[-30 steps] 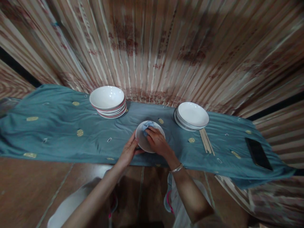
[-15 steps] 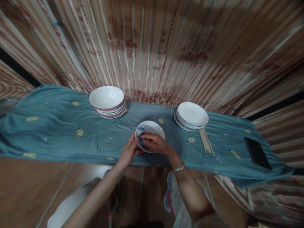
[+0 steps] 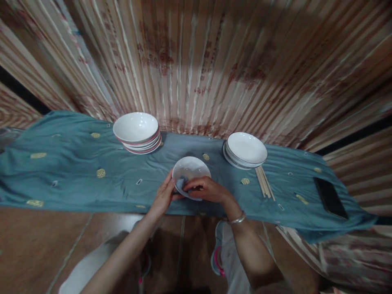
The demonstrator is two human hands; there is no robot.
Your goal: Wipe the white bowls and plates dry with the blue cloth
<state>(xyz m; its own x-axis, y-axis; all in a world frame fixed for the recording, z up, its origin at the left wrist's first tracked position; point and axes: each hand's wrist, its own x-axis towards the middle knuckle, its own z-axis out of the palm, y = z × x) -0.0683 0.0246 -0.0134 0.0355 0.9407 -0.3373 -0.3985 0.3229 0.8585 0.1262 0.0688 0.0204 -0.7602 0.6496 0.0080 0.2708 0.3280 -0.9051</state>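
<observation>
A white bowl (image 3: 191, 165) is held over the front middle of the cloth-covered table, its opening tilted up toward me. My left hand (image 3: 165, 195) grips its left rim, thumb on the edge and fingers underneath. Inside, my right hand (image 3: 210, 190) is closed on a light blue-grey cloth (image 3: 180, 184), pressed against the near part of the bowl. Part of the cloth hangs over the near rim, and some of it is hidden by the fingers.
Stacked bowls (image 3: 137, 130) with red bands stand at the back left. A stack of white plates (image 3: 246, 149) is at the back right, with several chopsticks (image 3: 266, 183) beside it. A black phone (image 3: 330, 198) lies farther right on the teal tablecloth (image 3: 73, 163). A pleated curtain (image 3: 190, 61) hangs behind.
My right hand has moved the cloth from the bowl's upper left side down to its near side. The view has shifted slightly.
</observation>
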